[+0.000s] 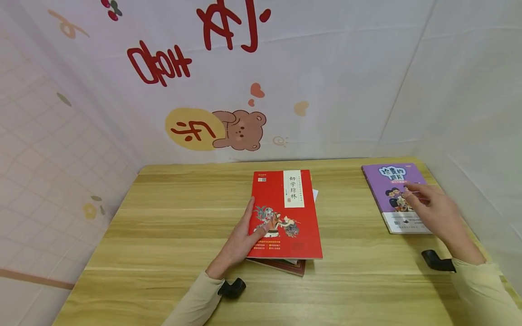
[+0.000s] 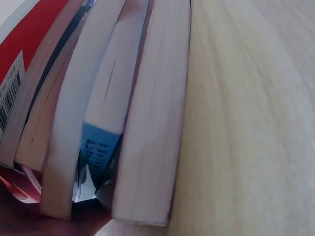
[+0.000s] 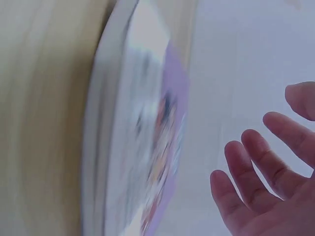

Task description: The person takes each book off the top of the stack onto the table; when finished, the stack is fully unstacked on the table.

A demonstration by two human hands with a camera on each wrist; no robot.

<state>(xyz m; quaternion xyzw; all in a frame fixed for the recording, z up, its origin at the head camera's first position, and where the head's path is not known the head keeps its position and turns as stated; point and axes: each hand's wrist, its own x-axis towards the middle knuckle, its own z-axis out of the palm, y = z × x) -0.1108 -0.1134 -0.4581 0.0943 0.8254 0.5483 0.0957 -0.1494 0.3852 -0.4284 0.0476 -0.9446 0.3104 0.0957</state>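
Wooden counter (image 1: 163, 235): left hand (image 1: 240, 242) flat, fingers spread on the red book (image 1: 285, 217) topping a central stack; right hand (image 1: 432, 213) relaxed over the purple book (image 1: 393, 194) far right

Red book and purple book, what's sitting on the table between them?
Nothing: in the head view, only bare wooden table separates the red book on its stack from the purple book under the right hand.

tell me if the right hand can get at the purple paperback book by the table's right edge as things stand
Probably yes. The right hand hovers open just over the purple paperback book, which lies flat and alone on the wooden table with nothing between them.
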